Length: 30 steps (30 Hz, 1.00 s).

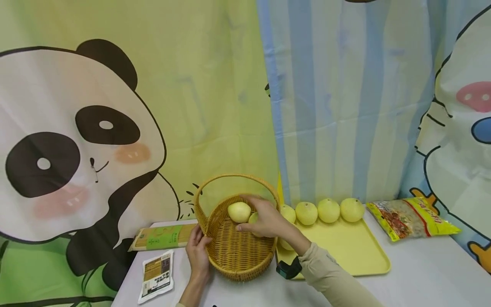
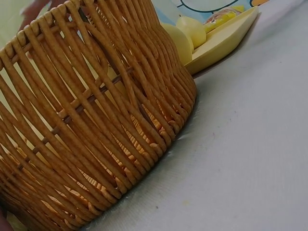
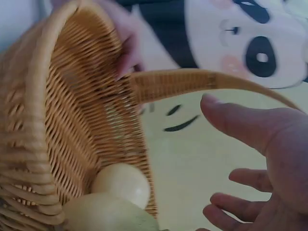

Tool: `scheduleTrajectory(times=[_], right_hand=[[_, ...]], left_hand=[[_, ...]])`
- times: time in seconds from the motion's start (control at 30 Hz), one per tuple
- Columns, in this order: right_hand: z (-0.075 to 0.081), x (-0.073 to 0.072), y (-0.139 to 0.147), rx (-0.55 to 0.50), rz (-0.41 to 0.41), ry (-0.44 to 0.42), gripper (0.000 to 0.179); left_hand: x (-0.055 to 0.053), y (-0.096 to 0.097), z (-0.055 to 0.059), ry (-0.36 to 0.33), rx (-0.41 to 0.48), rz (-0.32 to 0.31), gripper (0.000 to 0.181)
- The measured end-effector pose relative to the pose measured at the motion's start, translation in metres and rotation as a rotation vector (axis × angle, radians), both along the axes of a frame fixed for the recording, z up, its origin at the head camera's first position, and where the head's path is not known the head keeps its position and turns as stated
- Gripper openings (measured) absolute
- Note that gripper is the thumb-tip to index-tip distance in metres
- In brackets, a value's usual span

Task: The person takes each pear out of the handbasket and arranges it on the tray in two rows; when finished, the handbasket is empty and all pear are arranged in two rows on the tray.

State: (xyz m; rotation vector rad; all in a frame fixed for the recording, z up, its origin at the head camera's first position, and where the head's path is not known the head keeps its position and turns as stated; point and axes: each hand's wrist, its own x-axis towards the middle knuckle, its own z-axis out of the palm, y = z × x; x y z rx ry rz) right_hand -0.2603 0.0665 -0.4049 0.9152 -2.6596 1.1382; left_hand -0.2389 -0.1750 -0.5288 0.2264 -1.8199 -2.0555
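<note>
Two pale yellow fruits (image 1: 238,212) are contained in the wicker basket (image 1: 239,253), whose left rim is gripped by the left hand (image 1: 198,251). To the basket's right, similar fruits (image 1: 328,210) are lined along the far side of a yellow tray (image 1: 341,251). Over the basket's right side the right hand (image 1: 264,217) is held, its fingers parted and released. In the head view one contained fruit is partly hidden by that hand; in the right wrist view both are shown clear of the fingers.

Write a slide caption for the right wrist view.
Open right hand near two pale fruits in a wicker basket that the left hand grips.
</note>
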Motion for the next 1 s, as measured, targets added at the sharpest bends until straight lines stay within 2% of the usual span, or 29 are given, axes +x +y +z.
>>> scheduleTrajectory(times=[0.1, 0.23, 0.37, 0.5, 0.6, 0.73, 0.83, 1.0], right_hand=[[-0.001, -0.012, -0.011, 0.050, -0.012, -0.020, 0.094], [-0.013, -0.025, -0.021, 0.087, -0.014, -0.097, 0.097], [-0.025, -0.038, -0.031, 0.146, -0.018, -0.130, 0.099], [-0.029, -0.047, -0.041, 0.267, -0.042, -0.152, 0.104], [-0.030, -0.050, -0.048, 0.437, -0.078, -0.136, 0.105], [-0.028, -0.054, -0.058, 0.638, -0.133, -0.062, 0.103], [-0.025, -0.056, -0.064, 0.703, -0.174, -0.026, 0.098], [-0.025, -0.063, -0.072, 0.717, -0.196, -0.004, 0.098]], left_hand=[[0.000, 0.001, 0.000, 0.000, -0.006, -0.001, 0.064], [0.001, 0.002, 0.000, -0.012, -0.008, 0.001, 0.064], [0.001, 0.002, -0.001, -0.024, -0.009, 0.009, 0.064], [-0.002, 0.000, -0.001, -0.022, -0.013, 0.011, 0.065], [-0.002, -0.001, -0.002, -0.023, -0.014, 0.010, 0.065], [-0.003, -0.001, -0.002, -0.024, -0.014, 0.016, 0.064], [-0.002, -0.001, -0.001, -0.024, -0.012, 0.015, 0.064], [-0.003, -0.001, -0.002, -0.022, -0.005, 0.015, 0.064]])
